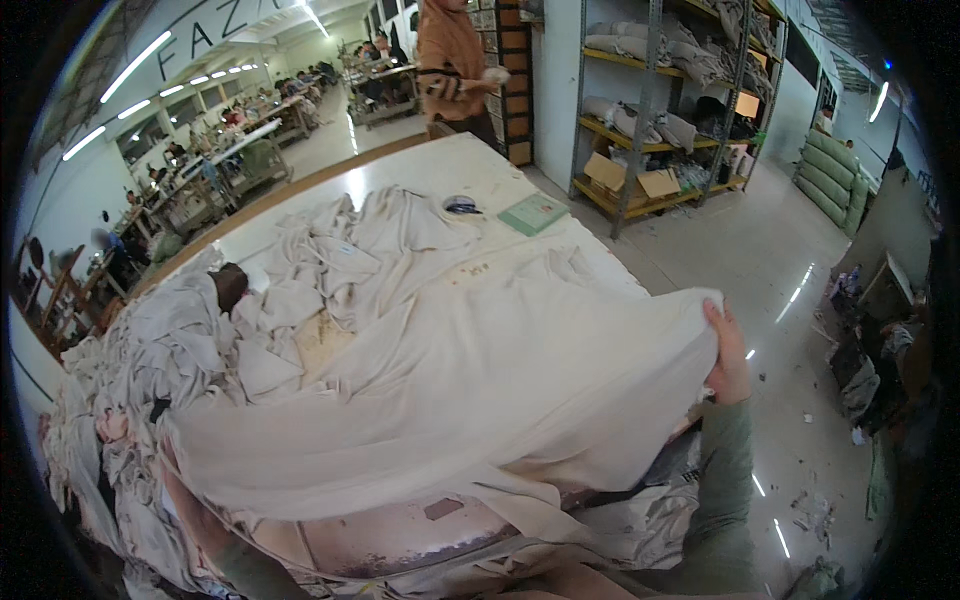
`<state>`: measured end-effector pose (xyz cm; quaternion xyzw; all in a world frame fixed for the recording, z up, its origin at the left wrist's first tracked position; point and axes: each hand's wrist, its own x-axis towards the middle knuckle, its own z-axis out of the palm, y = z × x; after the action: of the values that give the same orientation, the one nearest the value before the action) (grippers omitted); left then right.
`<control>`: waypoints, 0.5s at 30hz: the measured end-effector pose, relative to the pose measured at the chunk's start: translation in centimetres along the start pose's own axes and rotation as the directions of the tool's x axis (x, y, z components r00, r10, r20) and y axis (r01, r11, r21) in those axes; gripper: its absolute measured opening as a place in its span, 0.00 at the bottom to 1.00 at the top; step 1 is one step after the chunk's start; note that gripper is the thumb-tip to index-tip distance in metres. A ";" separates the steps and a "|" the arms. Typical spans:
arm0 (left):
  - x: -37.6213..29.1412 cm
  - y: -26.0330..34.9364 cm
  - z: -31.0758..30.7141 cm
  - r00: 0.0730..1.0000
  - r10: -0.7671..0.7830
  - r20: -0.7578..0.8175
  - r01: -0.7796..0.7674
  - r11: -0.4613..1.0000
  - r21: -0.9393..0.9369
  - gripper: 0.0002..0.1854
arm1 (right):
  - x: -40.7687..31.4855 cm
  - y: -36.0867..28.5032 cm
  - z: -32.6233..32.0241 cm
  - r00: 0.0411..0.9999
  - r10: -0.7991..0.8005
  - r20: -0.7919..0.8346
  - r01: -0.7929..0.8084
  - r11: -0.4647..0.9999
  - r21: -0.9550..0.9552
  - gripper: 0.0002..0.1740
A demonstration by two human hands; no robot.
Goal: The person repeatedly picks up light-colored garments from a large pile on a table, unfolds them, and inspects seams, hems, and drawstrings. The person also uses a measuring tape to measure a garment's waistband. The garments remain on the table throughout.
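A pale beige knit garment or cloth panel is spread wide across the near part of the white table. My right hand grips its right edge, fingers on the outside, and holds that corner raised past the table's side. At the opposite end my left hand is at the cloth's left edge; the fabric hides most of its fingers. The near edge hangs in a curve between both hands. Crumpled fabric of the same colour lies beyond it, and a big heap of grey-beige garments rises at the left.
A green box or book and a small dark roundish object lie on the table. A dark brown object sits on the heap. Behind stand a person and a metal shelf with fabric bundles. Clutter lines the right side.
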<state>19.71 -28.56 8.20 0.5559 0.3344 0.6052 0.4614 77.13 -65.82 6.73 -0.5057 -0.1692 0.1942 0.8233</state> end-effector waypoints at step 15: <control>0.1 -4.3 3.7 0.881 -0.434 0.187 0.331 0.849 0.411 0.26 | 1.7 0.6 -3.2 0.975 -0.149 -0.163 0.069 0.907 -0.415 0.09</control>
<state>24.15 -27.35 4.93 0.6315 0.4795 0.3443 0.5027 80.02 -67.22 4.89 -0.6719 -0.1544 0.0590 0.7220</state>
